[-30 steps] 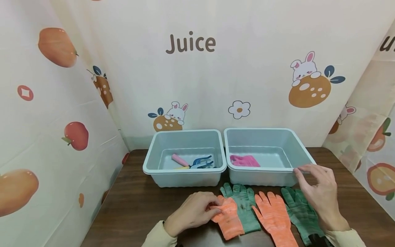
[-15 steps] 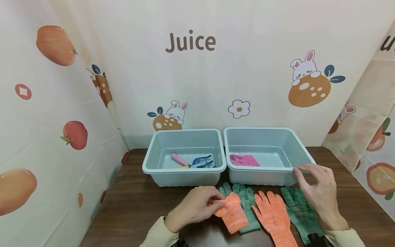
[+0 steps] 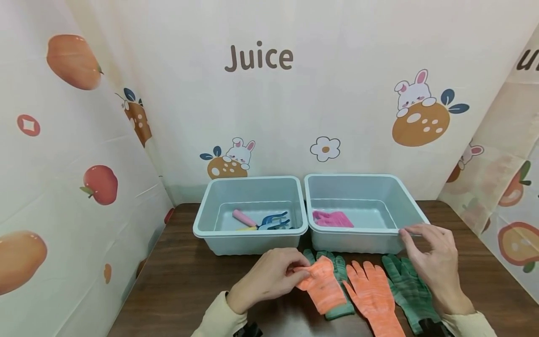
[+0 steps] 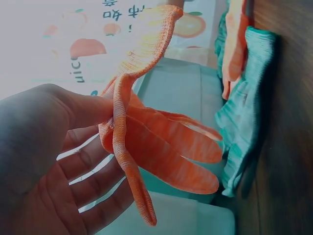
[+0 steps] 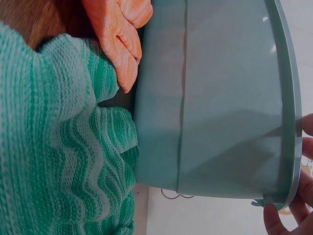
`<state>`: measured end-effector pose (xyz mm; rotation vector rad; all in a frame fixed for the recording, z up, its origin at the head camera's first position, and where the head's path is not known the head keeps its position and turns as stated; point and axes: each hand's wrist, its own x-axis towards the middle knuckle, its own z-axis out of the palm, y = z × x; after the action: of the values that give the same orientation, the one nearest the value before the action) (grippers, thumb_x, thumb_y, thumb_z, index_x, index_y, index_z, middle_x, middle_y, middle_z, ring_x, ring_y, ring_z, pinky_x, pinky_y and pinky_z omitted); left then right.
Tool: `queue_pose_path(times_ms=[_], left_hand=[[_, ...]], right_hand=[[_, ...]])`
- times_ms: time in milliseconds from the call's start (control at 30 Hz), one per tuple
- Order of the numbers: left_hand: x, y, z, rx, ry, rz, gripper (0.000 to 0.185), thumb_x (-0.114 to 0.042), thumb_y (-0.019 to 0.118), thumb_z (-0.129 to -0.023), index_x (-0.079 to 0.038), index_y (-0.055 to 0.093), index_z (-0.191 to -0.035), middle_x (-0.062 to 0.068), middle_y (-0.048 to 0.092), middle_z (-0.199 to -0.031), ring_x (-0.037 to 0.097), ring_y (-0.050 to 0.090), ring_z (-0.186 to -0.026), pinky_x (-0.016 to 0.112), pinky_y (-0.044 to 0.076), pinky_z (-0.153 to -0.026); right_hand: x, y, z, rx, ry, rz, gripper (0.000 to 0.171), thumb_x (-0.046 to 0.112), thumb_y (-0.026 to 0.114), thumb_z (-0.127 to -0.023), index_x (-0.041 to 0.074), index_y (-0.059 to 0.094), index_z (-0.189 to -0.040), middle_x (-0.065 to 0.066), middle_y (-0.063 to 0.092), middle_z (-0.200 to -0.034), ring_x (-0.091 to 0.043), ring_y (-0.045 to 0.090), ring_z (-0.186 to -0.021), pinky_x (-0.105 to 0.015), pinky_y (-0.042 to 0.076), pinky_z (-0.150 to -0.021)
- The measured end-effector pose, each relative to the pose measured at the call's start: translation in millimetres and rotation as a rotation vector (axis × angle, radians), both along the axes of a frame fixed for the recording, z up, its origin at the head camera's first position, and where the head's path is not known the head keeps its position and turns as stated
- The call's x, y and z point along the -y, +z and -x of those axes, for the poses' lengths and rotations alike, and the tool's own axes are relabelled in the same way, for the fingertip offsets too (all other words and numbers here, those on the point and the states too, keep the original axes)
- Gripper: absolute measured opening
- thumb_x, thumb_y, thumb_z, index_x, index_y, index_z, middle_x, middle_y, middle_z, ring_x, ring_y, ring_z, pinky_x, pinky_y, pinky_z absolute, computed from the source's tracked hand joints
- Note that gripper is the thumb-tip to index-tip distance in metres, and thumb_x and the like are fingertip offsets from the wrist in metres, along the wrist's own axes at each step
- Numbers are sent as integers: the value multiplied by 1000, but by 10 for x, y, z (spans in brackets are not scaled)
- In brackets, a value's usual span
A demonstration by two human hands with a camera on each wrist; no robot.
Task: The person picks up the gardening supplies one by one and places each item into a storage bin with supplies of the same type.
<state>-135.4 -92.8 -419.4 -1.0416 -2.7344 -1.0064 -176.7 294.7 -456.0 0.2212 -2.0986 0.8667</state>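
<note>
Orange glove (image 3: 325, 288) | pinched, L hand (image 3: 273, 275) | well L of R hand (image 3: 435, 264)

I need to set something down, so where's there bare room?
Widest patch: the table left of the left hand, in front of the left bin. The right bin shows bare floor right of the pink item. Green gloves, orange gloves and the right hand crowd its near side.

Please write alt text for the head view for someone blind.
A left hand pinches an orange glove, partly hiding a green glove; the right hand holds a blue bin with something pink inside. Tools lie in the left bin; a second orange glove and dark green glove lie nearby.
</note>
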Motion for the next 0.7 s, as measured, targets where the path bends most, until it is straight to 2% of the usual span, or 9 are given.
queue_pose_path(times_ms=[167,700], left_hand=[[-14,50,27,-19,6,-40,6,-31,77,-100,-26,79,-102,-18,63,-84,-4,50,-73,12,41,-66],[-76,143,67,-27,2,-74,8,-30,76,-101,-25,80,-104,-16,62,-84,-1,51,-74,13,42,-66]], right_hand=[[7,9,-2,9,-1,-3,18,-2,85,-81,-1,80,-98,-20,74,-99,17,38,-111,-18,27,-98],[13,24,-2,21,-7,-7,18,-2,85,-81,1,80,-98,-21,75,-99,17,38,-111,-19,27,-98]])
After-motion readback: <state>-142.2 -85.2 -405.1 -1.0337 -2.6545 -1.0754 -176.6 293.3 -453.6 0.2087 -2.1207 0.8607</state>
